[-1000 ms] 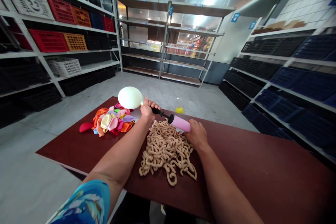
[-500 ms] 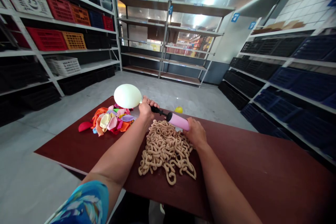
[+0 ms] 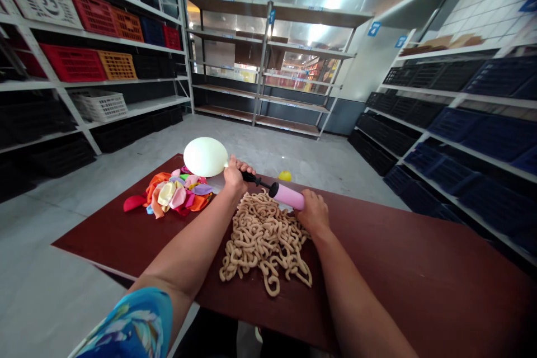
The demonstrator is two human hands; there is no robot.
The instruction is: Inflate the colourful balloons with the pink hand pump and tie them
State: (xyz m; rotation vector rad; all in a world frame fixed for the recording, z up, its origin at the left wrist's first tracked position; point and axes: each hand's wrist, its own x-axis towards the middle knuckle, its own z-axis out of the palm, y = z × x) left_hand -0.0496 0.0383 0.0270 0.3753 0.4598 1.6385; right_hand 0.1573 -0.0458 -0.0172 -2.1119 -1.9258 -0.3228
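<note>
A pink and black balloon pump (image 3: pixel 289 196) spans the space between my hands above the table. My left hand (image 3: pixel 236 174) is closed around its black nozzle end, pinching the neck of a pale, inflated balloon (image 3: pixel 205 156) there. My right hand (image 3: pixel 314 211) grips the far end of the pink barrel, and a length of black shaft shows between barrel and nozzle end. Under the pump lies a heap of tan, rope-like curled pieces (image 3: pixel 268 240). Left of my left forearm is a pile of limp, multicoloured balloons (image 3: pixel 178 193).
All this rests on a dark red-brown table (image 3: pixel 398 268). Beyond its far edge shows a small yellow round thing (image 3: pixel 285 175). Shelves with red crates (image 3: pixel 75 62) stand left, dark blue crates (image 3: pixel 495 140) right, and a metal rack (image 3: pixel 268 61) at the back.
Both hands still hold the pump in nearly the same pose. The pale balloon sits slightly lower and looks a little fuller; the view has shifted slightly.
</note>
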